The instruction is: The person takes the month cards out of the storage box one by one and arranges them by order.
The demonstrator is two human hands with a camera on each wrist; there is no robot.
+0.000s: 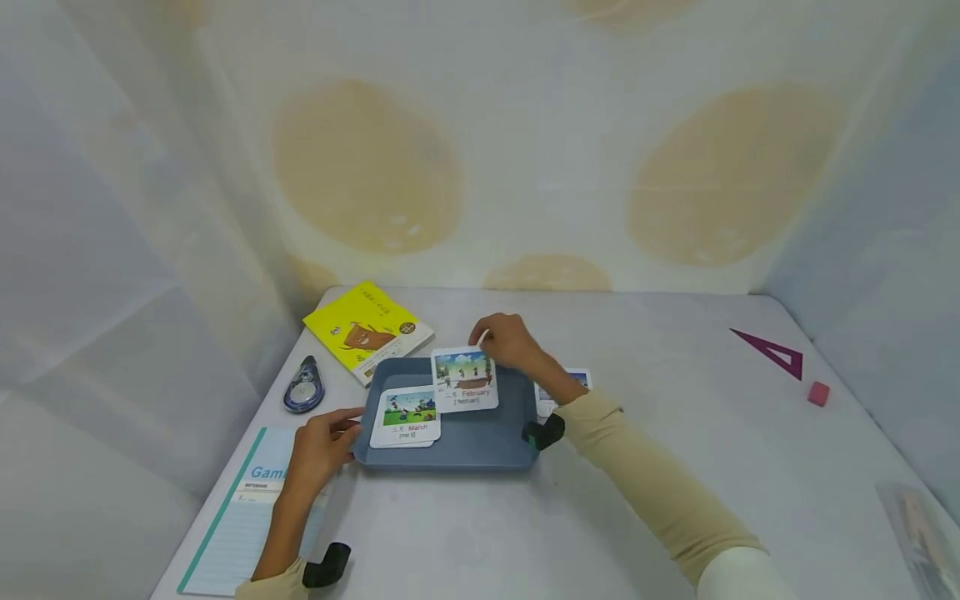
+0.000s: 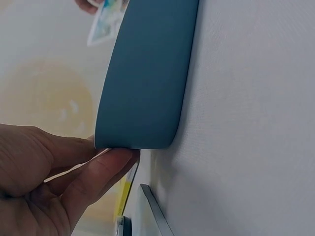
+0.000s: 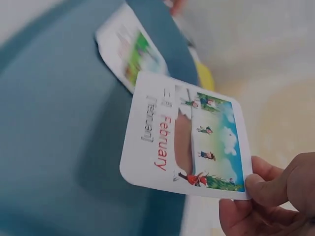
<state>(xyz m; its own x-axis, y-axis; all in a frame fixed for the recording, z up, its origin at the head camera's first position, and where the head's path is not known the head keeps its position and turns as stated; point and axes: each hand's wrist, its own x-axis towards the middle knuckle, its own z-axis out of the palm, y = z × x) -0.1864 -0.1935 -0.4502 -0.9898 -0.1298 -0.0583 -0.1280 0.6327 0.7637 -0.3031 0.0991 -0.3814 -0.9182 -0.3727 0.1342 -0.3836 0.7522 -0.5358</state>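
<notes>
Right hand (image 1: 508, 340) pinches the far edge of the February card (image 1: 465, 381) between thumb and fingers, holding it tilted over the far rim of the tray (image 1: 457, 446). In the right wrist view the thumb (image 3: 263, 189) lies on the picture side at the card's top edge, and the card hangs clear of the tray floor. Its long axis runs from the far edge of the table toward the person, with the picture at the far end and the word February nearest the person.

Left hand (image 1: 318, 450) grips the tray's left rim, fingers curled at its near left corner; the left wrist view shows fingertips (image 2: 110, 164) tucked under the rim. A March card (image 1: 407, 417) lies flat in the tray's left half, with its text toward the person. Another card (image 1: 562, 392) lies on the table just right of the tray, partly hidden by the right forearm.

The tray sits on a pale grey table (image 1: 675, 467), left of centre. A yellow book (image 1: 367, 331) lies at the far left corner, a correction tape (image 1: 303, 385) near the left edge, and a notebook (image 1: 247, 517) at the near left corner under the left wrist. A purple set square (image 1: 772, 352) and a pink eraser (image 1: 818, 393) lie toward the right edge. Pale sheeting with yellowish ovals encloses the table.
</notes>
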